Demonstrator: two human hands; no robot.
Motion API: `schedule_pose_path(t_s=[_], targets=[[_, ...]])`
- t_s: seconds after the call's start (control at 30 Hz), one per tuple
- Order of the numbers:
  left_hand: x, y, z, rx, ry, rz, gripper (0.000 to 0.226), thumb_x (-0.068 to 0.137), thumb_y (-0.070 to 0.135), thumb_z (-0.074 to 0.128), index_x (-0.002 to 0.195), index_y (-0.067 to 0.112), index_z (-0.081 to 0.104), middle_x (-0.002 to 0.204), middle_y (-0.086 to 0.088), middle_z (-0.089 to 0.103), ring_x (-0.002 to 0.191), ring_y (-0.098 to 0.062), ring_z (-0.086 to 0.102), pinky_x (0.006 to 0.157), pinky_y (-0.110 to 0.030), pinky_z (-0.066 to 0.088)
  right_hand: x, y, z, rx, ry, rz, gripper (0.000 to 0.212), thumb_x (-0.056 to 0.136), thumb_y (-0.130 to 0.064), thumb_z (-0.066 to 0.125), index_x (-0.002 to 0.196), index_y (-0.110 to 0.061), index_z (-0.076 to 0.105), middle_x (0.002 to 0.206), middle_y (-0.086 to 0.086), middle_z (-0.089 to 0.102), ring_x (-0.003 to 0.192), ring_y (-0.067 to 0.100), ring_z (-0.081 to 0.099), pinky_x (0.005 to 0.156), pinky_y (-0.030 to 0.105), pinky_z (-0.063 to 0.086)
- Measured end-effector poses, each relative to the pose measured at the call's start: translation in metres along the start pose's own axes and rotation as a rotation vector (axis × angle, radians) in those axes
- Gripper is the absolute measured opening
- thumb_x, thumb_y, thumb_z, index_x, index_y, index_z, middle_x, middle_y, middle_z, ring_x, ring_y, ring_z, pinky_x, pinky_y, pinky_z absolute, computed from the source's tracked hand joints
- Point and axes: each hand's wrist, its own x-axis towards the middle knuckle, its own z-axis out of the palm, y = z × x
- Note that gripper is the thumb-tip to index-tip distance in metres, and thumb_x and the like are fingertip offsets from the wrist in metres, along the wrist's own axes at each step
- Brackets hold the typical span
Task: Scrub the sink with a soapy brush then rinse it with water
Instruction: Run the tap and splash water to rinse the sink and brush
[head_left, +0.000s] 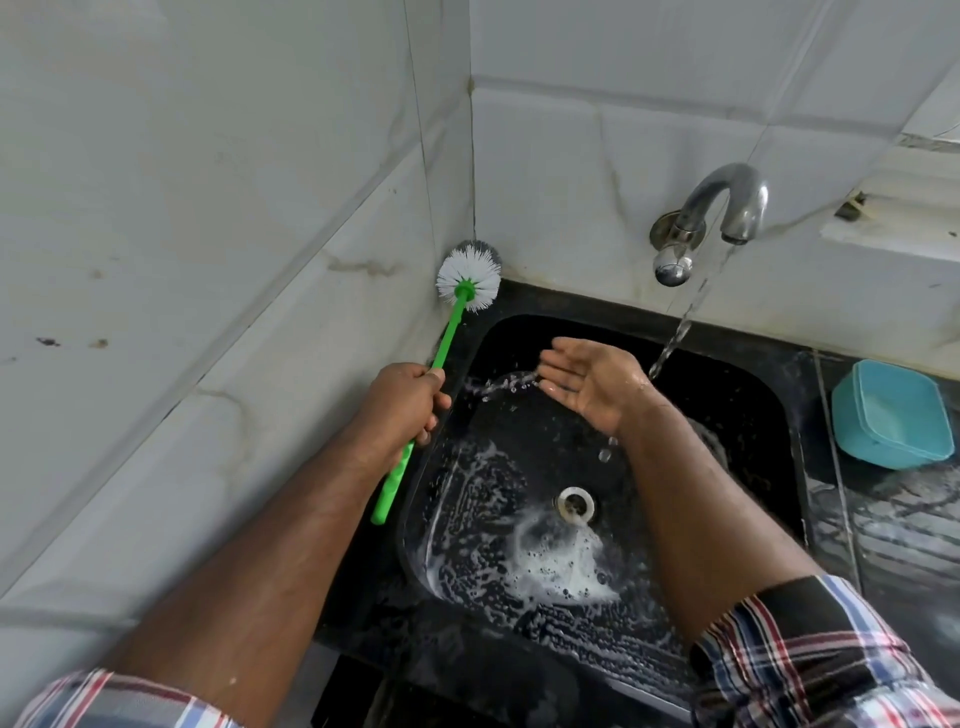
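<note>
Nearest to the camera are two checked sleeves (810, 660), rolled up, and two bare forearms that reach forward over a black sink (737, 395). The near part of the sink and its front rim are covered with white soap foam (561, 571), and a thicker patch of foam lies just in front of the round metal drain (575, 503) in the middle of the bottom. A little farther, on the left side, the left hand (402, 402) holds a brush (452, 332) by its green handle; the fingers are curled tight around it, and the end of the handle sticks out below the hand, over the left rim of the sink. The handle goes up and away from the hand, so the round white bristle head is lifted out of the sink and is near the corner of the tiled wall (208, 208) — I cannot tell if it touches the tiles. On the right side, the right hand (592, 382) is over the back part of the sink with palm up and fingers straight and close together, holding nothing; it is wet, and drops of water fly from the fingertips to the left. A thin stream of water (672, 345) falls just beside this hand, at the wrist side. It comes from a metal tap (722, 208) on the far wall. To the right, on the dark counter (883, 519), lies a blue plastic container (891, 415) — tilted, well apart from the hands.
</note>
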Motion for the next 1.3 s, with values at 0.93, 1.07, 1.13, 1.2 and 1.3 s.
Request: schedule_pose_path(t_s=[0.93,1.07,1.13,1.2,1.3], targets=[[-0.011,-0.008,-0.004,0.020,0.020,0.000,0.016,0.101,0.020,0.050,0.104,0.011,0.063,0.080,-0.005,0.062,0.048,-0.009,0.043,0.039,-0.020,0.035,-0.015,0.015,0.000,-0.119,-0.149,0.109,0.030,0.100,-0.013,0.043,0.124,-0.005,0.059,0.119,0.015,0.069,0.111,0.030,0.066,0.095,0.042,0.053],[-0.011,-0.010,-0.004,0.009,0.024,-0.011,0.015,0.101,0.020,0.051,0.104,0.012,0.063,0.080,-0.006,0.063,0.048,-0.009,0.043,0.038,-0.020,0.035,-0.010,0.010,-0.033,0.047,0.095,0.049,0.025,0.100,-0.012,0.040,0.118,-0.009,0.058,0.114,0.013,0.066,0.101,0.027,0.066,0.084,0.033,0.054],[-0.011,-0.011,-0.003,0.011,0.027,-0.008,0.016,0.101,0.020,0.050,0.104,0.011,0.063,0.079,-0.006,0.062,0.048,-0.009,0.043,0.038,-0.020,0.035,-0.007,0.007,-0.047,0.250,0.195,0.009,0.024,0.100,-0.009,0.040,0.114,-0.003,0.057,0.111,0.016,0.063,0.097,0.029,0.064,0.083,0.033,0.055],[-0.012,-0.011,-0.002,0.011,0.032,-0.007,0.016,0.101,0.020,0.050,0.102,0.011,0.063,0.077,-0.006,0.062,0.047,-0.009,0.042,0.037,-0.019,0.035,-0.008,0.002,-0.054,0.448,0.255,-0.016,0.026,0.099,-0.006,0.037,0.116,0.004,0.055,0.108,0.020,0.059,0.099,0.033,0.060,0.094,0.035,0.052],[-0.013,-0.011,-0.001,0.004,0.033,-0.006,0.015,0.101,0.020,0.050,0.096,0.012,0.062,0.075,-0.005,0.061,0.046,-0.009,0.042,0.036,-0.019,0.034,-0.014,-0.009,-0.058,0.693,0.330,-0.050,0.023,0.096,-0.002,0.037,0.097,0.005,0.059,0.101,0.017,0.062,0.096,0.029,0.062,0.095,0.034,0.052]])
